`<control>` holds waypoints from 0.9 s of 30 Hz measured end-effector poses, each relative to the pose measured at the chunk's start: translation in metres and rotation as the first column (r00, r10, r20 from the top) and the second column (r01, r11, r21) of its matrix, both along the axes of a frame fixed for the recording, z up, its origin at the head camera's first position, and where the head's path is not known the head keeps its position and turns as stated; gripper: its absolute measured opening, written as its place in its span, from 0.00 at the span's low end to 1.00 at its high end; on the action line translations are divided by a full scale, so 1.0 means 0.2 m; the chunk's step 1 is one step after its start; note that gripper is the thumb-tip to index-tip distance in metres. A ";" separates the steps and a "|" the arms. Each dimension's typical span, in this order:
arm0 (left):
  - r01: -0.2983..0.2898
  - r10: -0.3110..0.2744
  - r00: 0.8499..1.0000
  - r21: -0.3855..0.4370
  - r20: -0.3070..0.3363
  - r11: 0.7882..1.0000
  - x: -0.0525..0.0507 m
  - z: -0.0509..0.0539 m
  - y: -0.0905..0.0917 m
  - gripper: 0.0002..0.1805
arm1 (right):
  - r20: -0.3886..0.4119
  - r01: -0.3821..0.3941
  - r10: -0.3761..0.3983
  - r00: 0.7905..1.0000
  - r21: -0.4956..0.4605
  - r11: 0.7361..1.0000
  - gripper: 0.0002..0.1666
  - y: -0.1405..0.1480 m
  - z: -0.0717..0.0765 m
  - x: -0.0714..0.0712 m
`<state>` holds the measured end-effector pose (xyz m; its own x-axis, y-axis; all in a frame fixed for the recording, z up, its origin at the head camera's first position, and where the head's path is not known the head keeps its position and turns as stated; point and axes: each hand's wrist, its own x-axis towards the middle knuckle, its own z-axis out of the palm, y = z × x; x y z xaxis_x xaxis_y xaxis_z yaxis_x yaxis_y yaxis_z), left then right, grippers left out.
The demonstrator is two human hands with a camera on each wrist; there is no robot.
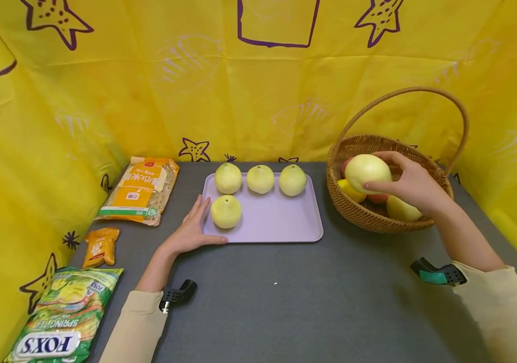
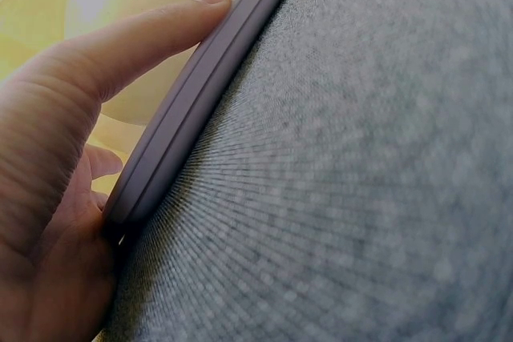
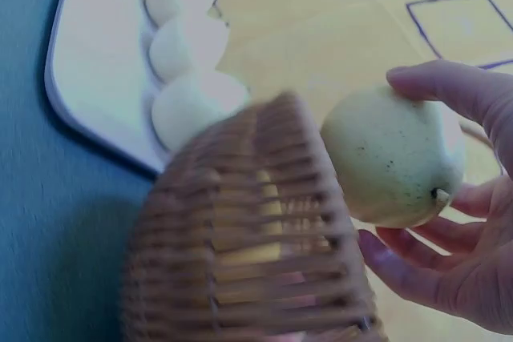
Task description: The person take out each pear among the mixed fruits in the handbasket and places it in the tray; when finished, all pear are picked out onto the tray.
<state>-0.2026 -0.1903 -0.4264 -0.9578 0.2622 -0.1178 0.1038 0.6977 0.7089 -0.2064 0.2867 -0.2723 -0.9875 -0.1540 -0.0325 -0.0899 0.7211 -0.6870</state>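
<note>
My right hand (image 1: pixel 414 184) holds a pale yellow pear (image 1: pixel 368 174) between thumb and fingers, just above the wicker basket (image 1: pixel 353 214). In the right wrist view this pear (image 3: pixel 393 158) shows its short stem and dark specks. Around the front left corner of a light purple tray (image 1: pixel 276 222) my left hand (image 1: pixel 190 229) rests, its fingers fairly straight and its thumb along the rim (image 2: pixel 188 110). On the tray, three pears stand in a back row (image 1: pixel 260 179), with one more pear (image 1: pixel 226 212) in front of the leftmost.
Inside the basket lie a yellow fruit (image 1: pixel 351 190), reddish fruit (image 1: pixel 378 198) and another pale fruit (image 1: pixel 402 209); its tall handle (image 1: pixel 414 89) arches above. Along the left stand an orange food pack (image 1: pixel 137 191), a small orange packet (image 1: pixel 101 247) and a green FOX'S bag (image 1: pixel 65 312).
</note>
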 end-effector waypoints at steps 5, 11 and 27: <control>0.006 -0.007 1.000 -0.005 -0.010 1.000 0.00 0.00 0.01 0.70 | -0.002 0.009 -0.009 1.000 -0.083 0.997 0.47 -0.05 -0.02 0.03; 0.012 -0.012 1.000 -0.008 -0.020 1.000 0.00 0.01 0.01 0.70 | 0.006 0.000 0.001 1.000 -0.169 0.986 0.46 -0.12 -0.04 0.07; 0.001 -0.001 1.000 -0.005 -0.012 1.000 0.00 0.01 0.00 0.71 | -0.166 -0.103 0.073 0.983 -0.183 0.978 0.38 -0.30 -0.10 0.10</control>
